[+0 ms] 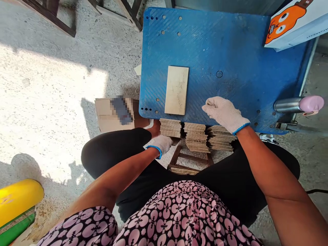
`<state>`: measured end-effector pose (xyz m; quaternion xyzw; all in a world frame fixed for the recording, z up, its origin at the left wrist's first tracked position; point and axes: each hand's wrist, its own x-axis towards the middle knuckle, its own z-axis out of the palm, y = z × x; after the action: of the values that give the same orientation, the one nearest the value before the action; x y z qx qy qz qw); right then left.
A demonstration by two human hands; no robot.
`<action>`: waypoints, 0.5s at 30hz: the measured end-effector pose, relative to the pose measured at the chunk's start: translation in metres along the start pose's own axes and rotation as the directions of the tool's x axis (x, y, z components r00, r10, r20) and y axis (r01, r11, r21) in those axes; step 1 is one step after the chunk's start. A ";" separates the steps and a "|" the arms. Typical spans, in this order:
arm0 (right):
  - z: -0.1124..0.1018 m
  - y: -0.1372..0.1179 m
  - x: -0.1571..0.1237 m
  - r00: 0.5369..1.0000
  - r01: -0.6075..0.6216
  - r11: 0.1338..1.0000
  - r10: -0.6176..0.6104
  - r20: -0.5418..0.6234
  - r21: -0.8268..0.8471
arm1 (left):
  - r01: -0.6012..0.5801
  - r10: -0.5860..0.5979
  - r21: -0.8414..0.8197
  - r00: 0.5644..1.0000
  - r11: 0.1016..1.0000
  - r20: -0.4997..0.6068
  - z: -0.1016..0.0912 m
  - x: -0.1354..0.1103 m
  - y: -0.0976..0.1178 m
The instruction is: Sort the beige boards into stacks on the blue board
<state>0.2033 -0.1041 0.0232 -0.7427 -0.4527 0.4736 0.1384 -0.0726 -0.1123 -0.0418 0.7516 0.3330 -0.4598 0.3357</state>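
The pale rectangular wooden slat [176,90] lies flat on the blue ribbed plastic board [230,51]. Its long axis runs away from the person, near end to far end, and the far end leans a little to the right. It sits just left of the right hand [224,114] and slightly farther from the body, with a strip of bare blue between them, so the two are not touching.

The right hand, in a white knitted glove with a blue cuff, rests on the board's near edge. Its fingers are curled under into a loose fist, knuckles toward the slat, and nothing shows inside it.

Directly beneath this hand, below the board's edge, stand three stacks of thin wooden slats [197,136] side by side on a small brown wooden frame [189,162].

The left hand [161,145], gloved the same way, is lower down and reaches to the foot of the leftmost stack. Its fingertips are tucked against the wood. How far the fingers are spread, and whether they clasp a piece, cannot be told.

Left of the left hand sits a brown cardboard box [107,114] on the concrete. Well right of the right hand lies a metal cylinder with a pink cap [298,104].
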 end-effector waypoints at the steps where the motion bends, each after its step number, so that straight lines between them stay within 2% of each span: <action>1: 0.003 0.000 0.000 1.000 -0.009 0.999 0.010 0.021 -0.033 | 0.016 -0.016 0.013 1.000 1.000 0.025 -0.004 0.000 -0.001; 4: 0.015 0.000 -0.002 0.996 -0.049 0.993 0.057 0.067 -0.112 | 0.019 -0.024 0.088 0.998 0.996 0.053 -0.019 -0.003 -0.005; 7: 0.028 0.000 -0.004 0.991 -0.056 0.991 0.070 0.114 -0.124 | -0.051 0.054 0.044 0.997 0.998 -0.063 -0.041 -0.017 -0.014; 9: 0.036 0.001 -0.006 0.984 -0.037 0.989 0.060 0.165 -0.140 | -0.111 0.107 -0.020 0.985 0.994 -0.135 -0.060 -0.032 -0.023; 11: 0.045 0.001 -0.009 0.974 -0.013 0.986 0.051 0.223 -0.167 | -0.153 0.133 -0.122 0.978 0.981 -0.160 -0.082 -0.048 -0.034; 15: 0.064 -0.002 -0.018 0.940 0.071 0.992 -0.031 0.341 -0.105 | -0.244 0.197 -0.364 0.967 0.899 -0.163 -0.126 -0.078 -0.055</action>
<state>0.1468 -0.1317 0.0017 -0.6450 -0.5157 0.5633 0.0276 -0.0859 0.0058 0.0629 0.7316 0.3484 -0.2987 0.5041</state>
